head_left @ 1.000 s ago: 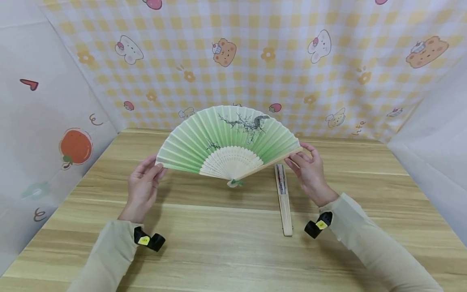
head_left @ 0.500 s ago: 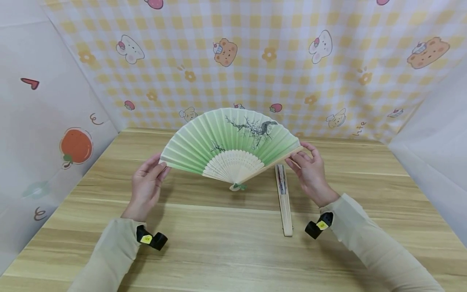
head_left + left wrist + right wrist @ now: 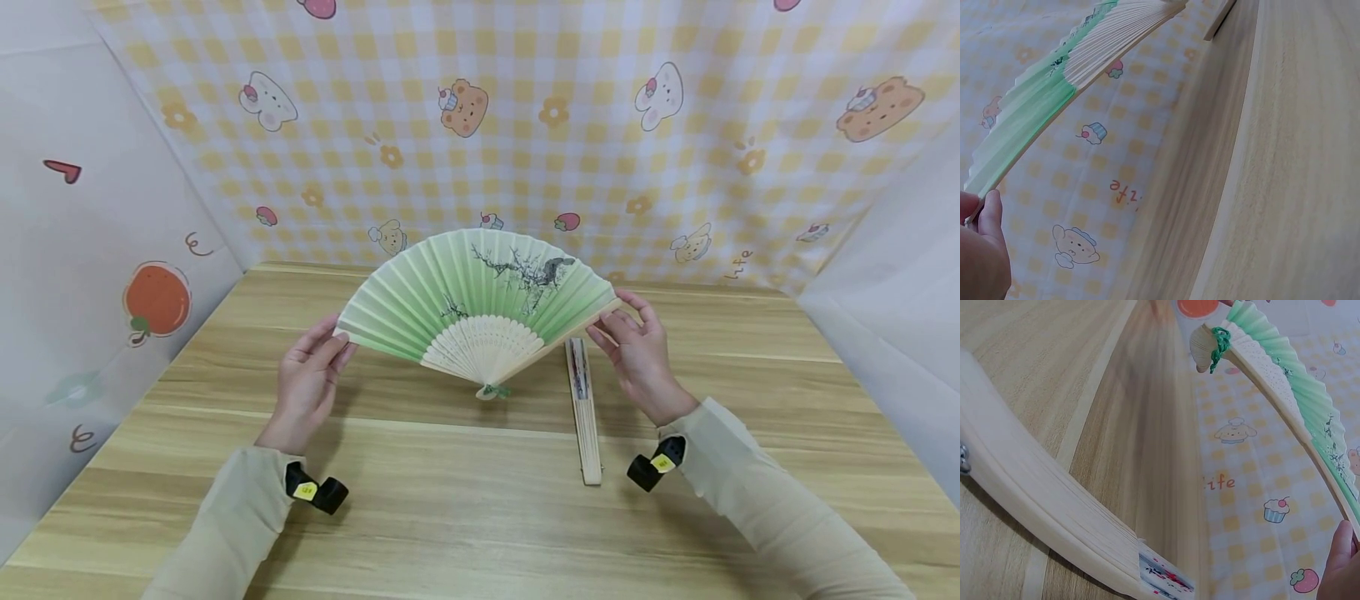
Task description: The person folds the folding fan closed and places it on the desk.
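Green fan [image 3: 465, 283], spread wide, is held up over the bench [image 3: 450, 517] between the two hands, its fold of leaf away from the person and its pivot end toward them, midway between the hands. The left hand [image 3: 306, 379] pinches the outer corner on its side, thumb on the near face; the right hand [image 3: 637, 358] pinches the outer end of the stouter rib on its side. In both, thumb and fingers are closed just to the fan's thickness, with nothing else held. A green cord [image 3: 495, 390] hangs at the pivot. The fan should be very light; the pleated leaf looks soft and easy to crease or tear, and the thin pierced sticks could snap if bent. The two outer ribs look stiffest, so hold there, pinching lightly and pulling no wider than the leaf allows; the pivot would make another sound grip. Just inward of the right hand, a folded fan [image 3: 589, 442] lies on the bench, touched by neither hand as far as shows.
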`<state>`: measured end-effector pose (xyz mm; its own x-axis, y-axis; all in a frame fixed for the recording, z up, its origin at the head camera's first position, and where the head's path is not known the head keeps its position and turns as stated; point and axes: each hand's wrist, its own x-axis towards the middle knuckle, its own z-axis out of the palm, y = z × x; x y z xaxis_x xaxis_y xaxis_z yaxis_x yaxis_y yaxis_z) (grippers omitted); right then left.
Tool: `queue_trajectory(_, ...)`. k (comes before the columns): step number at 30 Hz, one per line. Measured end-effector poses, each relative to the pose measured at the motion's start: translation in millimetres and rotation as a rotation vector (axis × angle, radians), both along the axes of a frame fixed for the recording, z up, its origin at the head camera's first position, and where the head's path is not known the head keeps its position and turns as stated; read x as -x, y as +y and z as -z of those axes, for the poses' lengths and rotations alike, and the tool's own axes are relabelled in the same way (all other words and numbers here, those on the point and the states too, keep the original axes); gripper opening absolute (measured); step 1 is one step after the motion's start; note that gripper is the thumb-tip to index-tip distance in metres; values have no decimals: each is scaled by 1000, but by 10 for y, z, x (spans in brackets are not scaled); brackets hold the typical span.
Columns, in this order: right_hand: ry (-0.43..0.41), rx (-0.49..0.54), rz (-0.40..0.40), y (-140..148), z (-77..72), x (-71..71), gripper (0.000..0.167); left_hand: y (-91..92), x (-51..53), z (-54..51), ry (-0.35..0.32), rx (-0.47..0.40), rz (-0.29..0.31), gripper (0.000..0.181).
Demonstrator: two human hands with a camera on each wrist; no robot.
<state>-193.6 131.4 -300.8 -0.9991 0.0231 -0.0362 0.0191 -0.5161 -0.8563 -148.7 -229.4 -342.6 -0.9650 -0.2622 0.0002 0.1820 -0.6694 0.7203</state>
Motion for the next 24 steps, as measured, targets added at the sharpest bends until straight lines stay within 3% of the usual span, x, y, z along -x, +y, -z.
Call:
queue_trajectory(15,30,-28,-34,-9,10,-13,34,55,22,17,-14,6,5,26)
queue_trajectory(24,38,-52,-37,-23,9,-16,33,64,22,12,5,21,39,25)
